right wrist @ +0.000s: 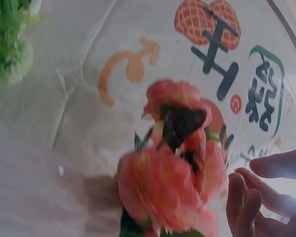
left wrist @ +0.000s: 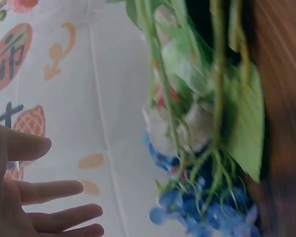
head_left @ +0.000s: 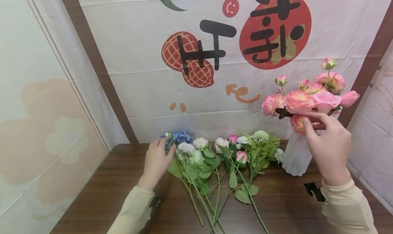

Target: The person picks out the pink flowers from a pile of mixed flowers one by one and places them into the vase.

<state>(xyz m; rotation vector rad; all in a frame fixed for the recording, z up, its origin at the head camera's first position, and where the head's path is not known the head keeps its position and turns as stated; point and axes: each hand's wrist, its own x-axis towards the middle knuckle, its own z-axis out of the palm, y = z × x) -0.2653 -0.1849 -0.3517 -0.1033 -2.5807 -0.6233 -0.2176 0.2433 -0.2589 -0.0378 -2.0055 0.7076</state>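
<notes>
My left hand [head_left: 156, 160] is over the left end of the laid-out flowers, near the blue hydrangea-like flower [head_left: 181, 137]. In the left wrist view its fingers [left wrist: 64, 217] extend apart, holding nothing, with the blue petals [left wrist: 207, 212] off to the right. At the right, my right hand [head_left: 330, 147] is raised in front of the white vase [head_left: 296, 159], beside the pink flowers [head_left: 301, 101] standing in it. From the right wrist, the thumb and bent fingers [right wrist: 251, 202] appear close together with no stem visible between them, next to a pink bloom [right wrist: 158, 185].
White roses [head_left: 185, 148], pink buds [head_left: 241, 157], a pale green pompom flower [head_left: 260, 136] and green fern leaves [head_left: 259, 155] lie on the brown wooden table [head_left: 122, 179]. Their stems point toward the near edge. A printed cloth [head_left: 138, 56] hangs behind.
</notes>
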